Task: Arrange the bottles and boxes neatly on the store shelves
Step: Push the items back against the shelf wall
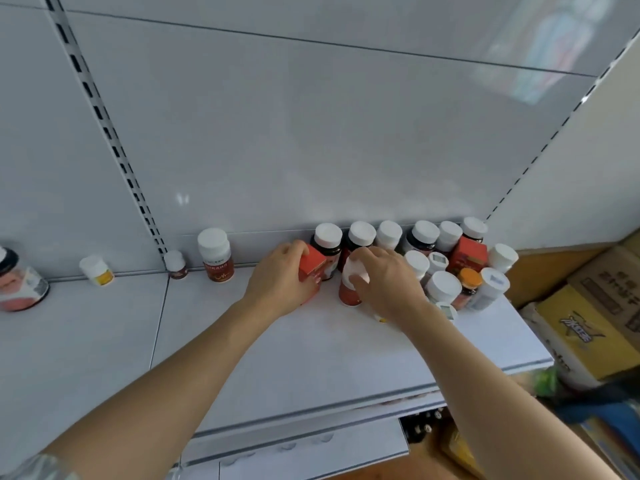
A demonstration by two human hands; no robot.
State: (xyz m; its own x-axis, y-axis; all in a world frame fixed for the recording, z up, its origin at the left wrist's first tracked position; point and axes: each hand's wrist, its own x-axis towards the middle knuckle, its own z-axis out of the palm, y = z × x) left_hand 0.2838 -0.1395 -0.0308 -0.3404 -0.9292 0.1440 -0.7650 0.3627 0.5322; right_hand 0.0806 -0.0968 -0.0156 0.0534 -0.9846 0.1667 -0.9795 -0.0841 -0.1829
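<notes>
On the white shelf (311, 355), my left hand (280, 282) grips a small red box (311, 263) that stands in front of a dark bottle with a white cap (327, 237). My right hand (384, 282) closes over the white cap of a red-labelled bottle (348, 294) standing just right of the box. A row of several white-capped bottles (420, 233) lines the back panel. More bottles crowd the right corner, among them an orange-capped bottle (469, 282) and a second red box (467, 254).
Left along the back stand a red-labelled bottle (214, 254), a tiny bottle (176, 265), a small yellow-labelled bottle (96, 270) and a large jar (19, 282) at the frame edge. Cardboard cartons (585, 334) are stacked on the floor to the right of the shelf.
</notes>
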